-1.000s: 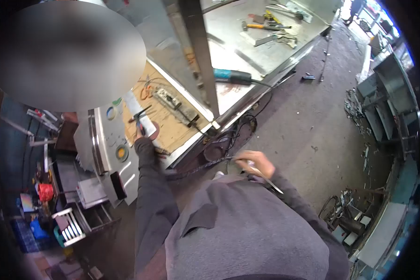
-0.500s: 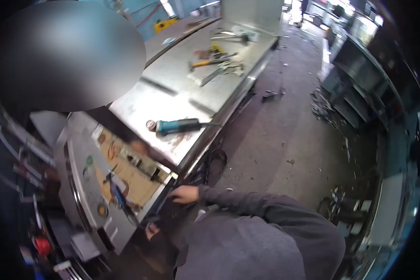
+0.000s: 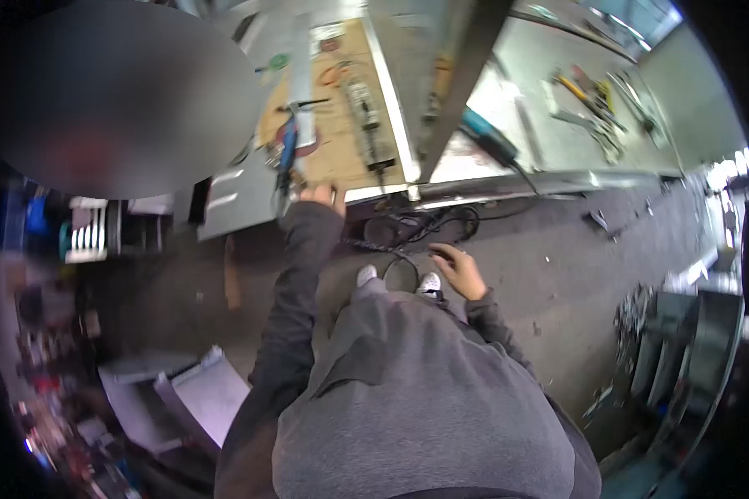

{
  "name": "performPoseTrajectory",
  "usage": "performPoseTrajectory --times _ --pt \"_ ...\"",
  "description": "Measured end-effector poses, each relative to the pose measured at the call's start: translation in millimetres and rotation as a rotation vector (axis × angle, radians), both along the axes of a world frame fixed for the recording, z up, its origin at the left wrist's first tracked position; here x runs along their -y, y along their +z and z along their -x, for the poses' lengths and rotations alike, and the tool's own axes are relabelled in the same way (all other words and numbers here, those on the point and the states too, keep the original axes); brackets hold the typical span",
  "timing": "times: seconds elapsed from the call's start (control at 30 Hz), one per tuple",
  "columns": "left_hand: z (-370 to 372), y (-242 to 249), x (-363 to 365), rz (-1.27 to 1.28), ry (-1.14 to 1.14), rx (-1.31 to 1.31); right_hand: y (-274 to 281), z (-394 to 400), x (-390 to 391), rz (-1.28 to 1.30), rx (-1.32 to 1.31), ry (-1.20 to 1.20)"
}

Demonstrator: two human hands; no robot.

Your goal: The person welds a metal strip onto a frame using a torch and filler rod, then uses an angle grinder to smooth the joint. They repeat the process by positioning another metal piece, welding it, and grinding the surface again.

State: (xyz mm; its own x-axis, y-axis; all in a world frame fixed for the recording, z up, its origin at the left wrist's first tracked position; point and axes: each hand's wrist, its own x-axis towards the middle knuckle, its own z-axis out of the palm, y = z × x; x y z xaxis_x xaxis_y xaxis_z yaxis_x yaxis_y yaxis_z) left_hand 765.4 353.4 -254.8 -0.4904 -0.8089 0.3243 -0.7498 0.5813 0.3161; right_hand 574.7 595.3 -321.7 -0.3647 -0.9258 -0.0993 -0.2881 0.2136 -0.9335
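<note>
My left hand (image 3: 323,196) rests at the front edge of the workbench, its fingers slightly bent on the edge and nothing visible in them. Just beyond it and to its left lies a blue angle grinder (image 3: 288,148) on the brown board (image 3: 329,137). A metal clamp-like piece (image 3: 363,112) sits farther right on that board. My right hand (image 3: 460,270) hangs in the air over the floor, fingers apart and empty. Black cables (image 3: 466,223) lie looped beneath the bench edge, between my hands and the bench.
On the metal bench to the right lies a teal power tool (image 3: 489,137) with its cord. A hammer (image 3: 581,93) and other hand tools are farther along. Metal sheets (image 3: 204,391) stand at lower left; scrap strips (image 3: 634,320) lie at right. A blurred oval hides the upper left.
The view has swung so the bench now runs across the top. My left hand has come up to the bench edge near the grinder; my right hand is now away from the bench.
</note>
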Motion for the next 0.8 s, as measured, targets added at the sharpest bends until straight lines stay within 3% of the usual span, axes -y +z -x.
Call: performPoseTrajectory --times 0.07,0.13,0.2,0.23,0.33,0.37,0.43,0.57,0.8 --pt "13 0 -22 -0.381 0.021 0.536 23 -15 23 0.174 -0.206 -0.005" --pt "24 -8 -42 -0.554 -0.172 0.666 57 -30 44 0.356 -0.248 0.079" --pt "12 -71 -43 -0.572 -0.640 0.611 74 -40 53 0.477 -0.298 0.244" --pt "21 -72 -43 -0.554 -0.688 0.630 71 -48 47 0.418 -0.366 0.249" --pt "52 -75 -49 -1.311 -0.636 0.556 49 -25 28 0.250 -0.463 0.142" --pt "61 -85 -54 -1.302 -0.677 0.586 37 -6 14 0.140 -0.496 0.139" --pt "72 -100 -64 -1.430 -0.428 0.182 28 20 -25 0.087 -0.457 -0.056" --pt "101 -105 -79 -1.384 -0.463 0.291 6 55 -112 -0.012 -0.344 -0.368" --pt "164 -132 -125 -1.376 -0.541 0.299 -21 76 -224 -0.101 -0.198 -0.669"
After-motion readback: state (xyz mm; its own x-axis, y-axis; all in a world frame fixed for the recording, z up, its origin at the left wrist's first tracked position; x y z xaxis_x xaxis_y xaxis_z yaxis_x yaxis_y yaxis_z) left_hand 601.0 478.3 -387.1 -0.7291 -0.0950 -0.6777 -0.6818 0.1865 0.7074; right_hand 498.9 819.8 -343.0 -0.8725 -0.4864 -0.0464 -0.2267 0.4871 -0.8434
